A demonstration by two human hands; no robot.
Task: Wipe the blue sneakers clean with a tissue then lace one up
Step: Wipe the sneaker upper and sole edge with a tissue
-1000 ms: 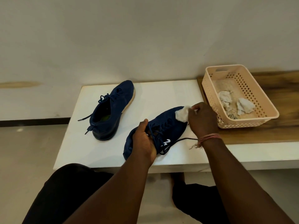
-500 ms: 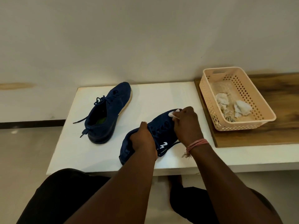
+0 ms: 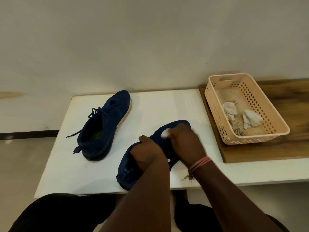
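Nearest you, low in the middle of the frame, your left hand (image 3: 148,157) is curled over the collar of the near sneaker (image 3: 130,169), fingers wrapped round the opening, pinning it to the white tabletop (image 3: 167,106). That is a sound place to hold: the collar and heel look like the firmest part of a soft upper, which will probably cave in if you press it mid-body. The shoe should be light, so it will likely skate on the smooth surface unless you keep it anchored.

Just beyond, at centre frame, your right hand (image 3: 185,144) has its fingers closed round a small white tissue (image 3: 164,143), pressed against the top of the toe area. The hand is blurred, so you cannot tell exactly which fingers carry the wad. Tissue is flimsy and will probably shred or pill on the fabric, so keep it bunched and rub lightly.

A small white mark shows on the side of this shoe, mostly hidden between your wrists; no letters can be read.

Further back, left of centre, the second sneaker (image 3: 103,124) sits upright, well apart, its laces (image 3: 98,111) loose and one end trailing onto the tabletop. It has a pale sole edge and no legible branding.

Farthest, at upper right, a peach basket (image 3: 215,101) on a wooden board (image 3: 284,151) holds crumpled used tissues (image 3: 250,118). Nothing written shows on it.
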